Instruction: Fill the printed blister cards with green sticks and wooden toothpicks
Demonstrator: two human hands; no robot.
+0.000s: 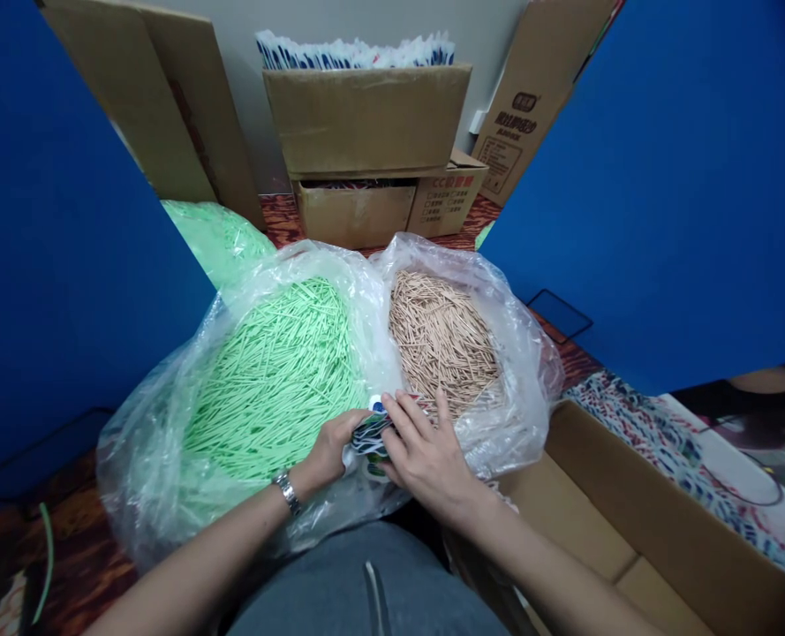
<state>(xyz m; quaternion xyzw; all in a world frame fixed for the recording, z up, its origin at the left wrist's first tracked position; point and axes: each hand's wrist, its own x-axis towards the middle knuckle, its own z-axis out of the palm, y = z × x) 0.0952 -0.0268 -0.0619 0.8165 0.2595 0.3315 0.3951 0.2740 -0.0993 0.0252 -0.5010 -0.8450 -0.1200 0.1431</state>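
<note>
My left hand point(332, 449), with a metal watch point(287, 491) on its wrist, is closed around a bunch of thin printed plastic packets point(371, 435). My right hand point(428, 450) lies over the other side of the bunch, with some fingers spread and the thumb side against the packets. The hands partly hide them. Just beyond is a clear plastic bag holding a heap of light green sticks point(279, 371), thin and short. To its right, a second clear bag holds similar tan sticks point(441, 331).
An open cardboard box point(591, 503) stands by my right arm. Farther off, a carton point(372, 119) filled with upright packets rests on other boxes point(358, 212). Blue panels point(683, 194) flank both sides. Another bag of green sticks point(223, 234) lies behind at left.
</note>
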